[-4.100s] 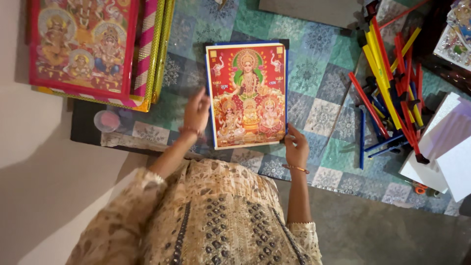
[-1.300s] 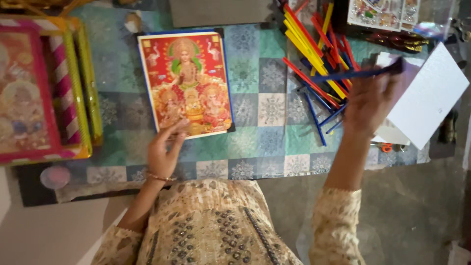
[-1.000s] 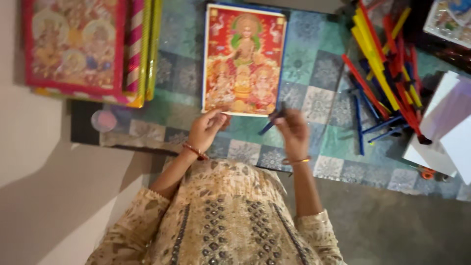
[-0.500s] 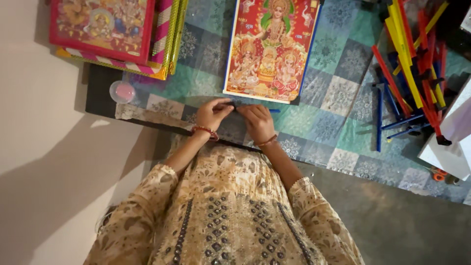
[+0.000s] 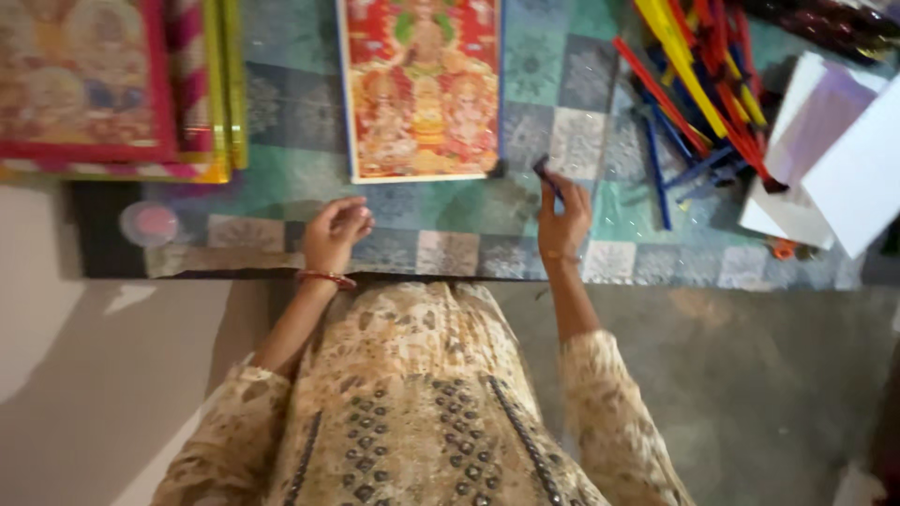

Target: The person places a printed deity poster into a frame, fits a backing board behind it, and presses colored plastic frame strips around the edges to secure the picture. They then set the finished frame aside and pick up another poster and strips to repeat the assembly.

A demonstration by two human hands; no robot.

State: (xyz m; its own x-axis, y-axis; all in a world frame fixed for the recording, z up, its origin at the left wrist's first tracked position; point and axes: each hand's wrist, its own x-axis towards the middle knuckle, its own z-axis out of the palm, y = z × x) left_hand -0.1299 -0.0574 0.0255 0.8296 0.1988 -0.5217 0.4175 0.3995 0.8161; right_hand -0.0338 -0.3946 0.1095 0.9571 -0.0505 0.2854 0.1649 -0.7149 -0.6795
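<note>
Blue strip (image 5: pixel 547 175) pinched in right hand (image 5: pixel 562 223), beside picture (image 5: pixel 422 89)

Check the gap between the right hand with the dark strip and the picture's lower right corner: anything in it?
Nothing visible. The right hand holds the dark strip just right of the picture; only bare patterned mat lies between.

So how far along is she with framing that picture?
Done: the picture lies flat on the patterned mat. In hand: her right hand holds a dark blue strip near its corner; the left hand is empty. Left: no strips around the picture; the pile remains.
</note>
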